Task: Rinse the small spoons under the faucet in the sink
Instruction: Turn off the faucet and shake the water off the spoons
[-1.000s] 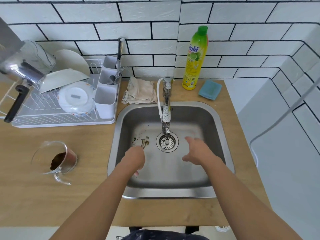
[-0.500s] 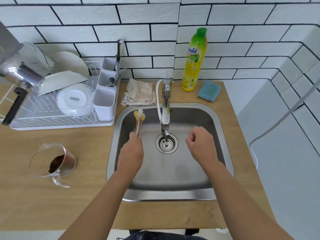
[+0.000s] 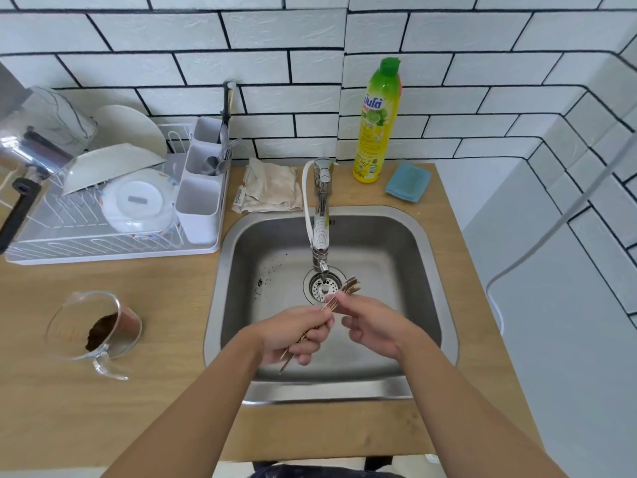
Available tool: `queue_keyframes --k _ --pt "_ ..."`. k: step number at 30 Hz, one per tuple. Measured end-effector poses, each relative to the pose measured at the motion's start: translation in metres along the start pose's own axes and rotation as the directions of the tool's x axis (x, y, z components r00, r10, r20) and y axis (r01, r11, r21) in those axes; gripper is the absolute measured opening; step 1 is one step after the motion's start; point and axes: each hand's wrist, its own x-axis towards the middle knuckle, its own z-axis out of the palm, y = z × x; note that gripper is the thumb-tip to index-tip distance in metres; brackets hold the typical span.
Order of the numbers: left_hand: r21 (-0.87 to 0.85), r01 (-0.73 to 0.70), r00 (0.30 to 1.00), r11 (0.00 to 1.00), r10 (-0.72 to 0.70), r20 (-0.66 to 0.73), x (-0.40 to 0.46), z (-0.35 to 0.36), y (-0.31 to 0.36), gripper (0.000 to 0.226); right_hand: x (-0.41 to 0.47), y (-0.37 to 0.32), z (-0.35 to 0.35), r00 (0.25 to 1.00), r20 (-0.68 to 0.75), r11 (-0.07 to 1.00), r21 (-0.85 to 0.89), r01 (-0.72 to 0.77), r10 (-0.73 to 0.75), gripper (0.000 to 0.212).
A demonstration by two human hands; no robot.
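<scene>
A bundle of small gold spoons (image 3: 351, 286) points up and to the right, its bowls just over the drain (image 3: 324, 288) of the steel sink (image 3: 331, 388). My left hand (image 3: 296, 336) grips the handles, and the handle ends stick out below my fist. My right hand (image 3: 375, 327) pinches the stems just behind the bowls with thumb and fingers. The chrome faucet (image 3: 320, 229) ends a little above and left of the bowls. I cannot make out a stream of water.
Brown specks (image 3: 260, 281) lie on the sink floor left of the drain. On the wooden counter stand a dish rack (image 3: 110, 236), a glass cup of brown powder (image 3: 96, 329), a cloth (image 3: 270, 191), a soap bottle (image 3: 377, 122) and a blue sponge (image 3: 408, 182).
My left hand lifted the spoons off the sink floor, raised them at the left, then brought them to the middle over the drain. My right hand moved in and took hold of the stems.
</scene>
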Motion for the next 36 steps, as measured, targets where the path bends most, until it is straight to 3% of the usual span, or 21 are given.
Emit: queue_keyframes --k 3,5,11,13,16,21,25,28,30,33,34,36 --pt "-0.091 0.014 0.996 0.996 -0.006 0.089 0.002 0.005 0.004 0.024 -0.003 -0.004 -0.001 0.985 0.096 0.984 0.125 0.128 -0.141 0.027" --pt "-0.075 0.013 0.995 0.997 -0.006 0.097 0.004 0.006 0.005 0.025 -0.004 -0.006 0.000 0.976 0.084 0.974 0.125 0.188 -0.199 0.020" --pt "0.330 0.039 0.977 0.943 0.034 -0.211 0.008 0.010 0.001 0.038 -0.007 -0.006 0.005 0.951 -0.131 0.952 0.092 0.292 -0.279 0.022" --pt "0.262 0.026 0.984 0.965 0.021 -0.175 0.009 0.012 0.002 0.037 -0.009 -0.004 0.009 0.939 -0.133 0.930 0.151 0.336 -0.318 0.020" --pt "0.058 0.060 0.998 0.996 -0.060 -0.011 0.005 0.012 0.010 0.035 -0.012 -0.004 0.012 0.930 -0.038 0.907 0.209 0.366 -0.367 0.017" --pt "-0.064 0.126 0.978 0.990 -0.114 0.172 -0.001 0.005 0.020 0.034 -0.017 -0.015 0.004 0.907 0.108 0.912 0.107 0.397 -0.407 0.016" --pt "-0.135 0.142 0.970 0.981 -0.110 0.219 0.001 0.008 0.013 0.049 -0.015 -0.016 0.004 0.922 0.046 0.923 0.028 0.383 -0.384 0.019" --pt "-0.160 0.102 0.992 0.982 -0.087 0.096 0.000 -0.002 0.002 0.084 -0.014 -0.013 -0.001 0.924 -0.097 0.925 0.058 0.377 -0.370 0.021" --pt "-0.273 0.029 0.985 0.961 -0.074 -0.156 -0.002 -0.010 -0.009 0.097 -0.015 -0.012 -0.007 0.902 -0.208 0.915 0.062 0.398 -0.378 0.032" --pt "-0.507 -0.282 0.811 0.815 -0.079 -0.579 0.004 -0.013 -0.022 0.095 -0.014 -0.010 -0.011 0.837 -0.379 0.888 0.074 0.453 -0.395 0.033" --pt "-0.542 -0.360 0.772 0.759 -0.084 -0.630 0.009 -0.009 -0.020 0.094 -0.012 -0.008 -0.006 0.819 -0.405 0.882 0.061 0.468 -0.406 0.032" --pt "-0.575 -0.411 0.767 0.707 -0.072 -0.637 0.019 0.006 -0.013 0.094 -0.008 -0.003 0.010 0.803 -0.409 0.877 0.015 0.481 -0.433 0.030"
